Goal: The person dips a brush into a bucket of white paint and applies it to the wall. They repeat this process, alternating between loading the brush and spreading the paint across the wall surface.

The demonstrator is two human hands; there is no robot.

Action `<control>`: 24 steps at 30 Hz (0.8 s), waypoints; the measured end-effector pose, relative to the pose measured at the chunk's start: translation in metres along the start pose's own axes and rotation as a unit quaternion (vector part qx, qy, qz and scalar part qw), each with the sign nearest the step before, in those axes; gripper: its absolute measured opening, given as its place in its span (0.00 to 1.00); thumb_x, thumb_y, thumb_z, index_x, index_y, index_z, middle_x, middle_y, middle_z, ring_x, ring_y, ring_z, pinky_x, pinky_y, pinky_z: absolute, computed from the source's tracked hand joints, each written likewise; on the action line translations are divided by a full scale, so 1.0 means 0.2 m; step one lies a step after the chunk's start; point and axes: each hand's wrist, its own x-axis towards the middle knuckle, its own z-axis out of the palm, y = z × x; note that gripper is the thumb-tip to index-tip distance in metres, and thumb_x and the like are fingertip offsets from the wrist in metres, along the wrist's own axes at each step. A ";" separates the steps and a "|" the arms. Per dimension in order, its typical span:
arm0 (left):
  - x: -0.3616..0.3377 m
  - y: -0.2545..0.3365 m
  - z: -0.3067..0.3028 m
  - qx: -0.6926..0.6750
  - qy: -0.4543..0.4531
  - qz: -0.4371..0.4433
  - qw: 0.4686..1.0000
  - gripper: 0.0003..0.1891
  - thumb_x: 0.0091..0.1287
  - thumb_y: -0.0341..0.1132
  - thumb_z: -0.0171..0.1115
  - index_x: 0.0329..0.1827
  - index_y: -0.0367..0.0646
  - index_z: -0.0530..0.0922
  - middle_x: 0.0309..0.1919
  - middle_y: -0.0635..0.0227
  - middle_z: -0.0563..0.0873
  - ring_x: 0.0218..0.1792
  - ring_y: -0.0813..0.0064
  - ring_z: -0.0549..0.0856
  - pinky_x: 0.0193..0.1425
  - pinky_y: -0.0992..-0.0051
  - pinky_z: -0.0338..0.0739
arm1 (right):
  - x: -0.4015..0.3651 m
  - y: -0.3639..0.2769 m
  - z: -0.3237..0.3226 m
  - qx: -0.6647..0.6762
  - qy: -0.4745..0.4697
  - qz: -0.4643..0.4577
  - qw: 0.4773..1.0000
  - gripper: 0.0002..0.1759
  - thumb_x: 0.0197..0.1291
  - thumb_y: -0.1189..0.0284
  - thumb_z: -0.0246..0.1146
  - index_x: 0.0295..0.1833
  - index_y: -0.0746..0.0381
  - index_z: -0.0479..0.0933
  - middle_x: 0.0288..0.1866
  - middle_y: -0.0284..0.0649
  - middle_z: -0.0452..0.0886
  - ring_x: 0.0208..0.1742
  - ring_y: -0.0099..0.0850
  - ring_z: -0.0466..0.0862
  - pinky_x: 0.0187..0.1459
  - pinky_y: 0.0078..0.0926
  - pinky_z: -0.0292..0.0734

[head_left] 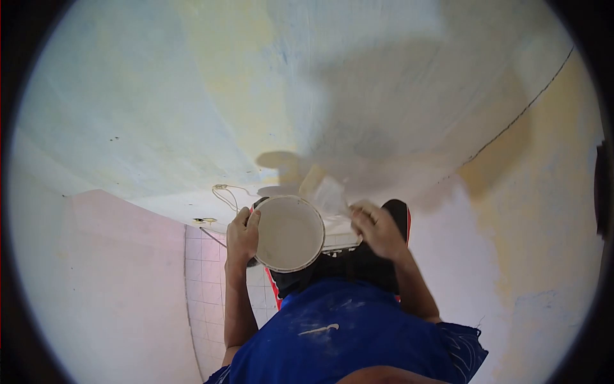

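Observation:
My left hand (243, 238) grips the rim of a round white bucket (290, 233) on its left side, the thumb over the edge. Pale residue coats the inside of the bucket, which is held in front of my body. To its right, my right hand (378, 232) is closed around a putty knife (330, 196). The knife's pale, wide blade is smeared by motion and points up and left, close to the wall (243, 96). Its handle is mostly hidden in my fingers.
Loose wires (225, 192) come out of the wall left of the bucket, above a small opening (203, 221). A dark crack (521, 114) runs along the wall's right side. White tiled floor (203, 272) shows at lower left. Shadows fall across the patchy wall ahead.

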 end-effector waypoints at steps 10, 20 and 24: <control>-0.01 0.09 0.07 0.069 0.000 0.052 0.996 0.20 0.75 0.43 0.59 0.33 0.32 0.74 0.28 0.38 0.79 0.31 0.35 0.78 0.36 0.51 0.72 | -0.06 0.24 0.08 -0.068 -0.114 -0.041 0.990 0.21 0.79 0.57 0.58 0.53 0.67 0.80 0.40 0.48 0.87 0.40 0.33 0.86 0.46 0.33 0.79; -0.02 0.13 0.15 0.090 0.029 0.075 0.993 0.21 0.74 0.41 0.60 0.29 0.32 0.70 0.20 0.44 0.71 0.21 0.58 0.67 0.29 0.55 0.64 | -0.08 0.35 -0.01 -0.010 -0.152 -0.026 0.988 0.18 0.80 0.60 0.57 0.52 0.66 0.78 0.33 0.37 0.81 0.36 0.24 0.79 0.41 0.30 0.76; -0.03 0.16 0.16 0.089 0.029 0.081 0.992 0.21 0.74 0.40 0.61 0.28 0.31 0.70 0.19 0.47 0.70 0.21 0.61 0.65 0.29 0.56 0.63 | -0.05 0.43 -0.02 0.009 -0.164 -0.024 0.986 0.23 0.79 0.53 0.59 0.50 0.66 0.77 0.35 0.41 0.83 0.36 0.26 0.82 0.40 0.32 0.78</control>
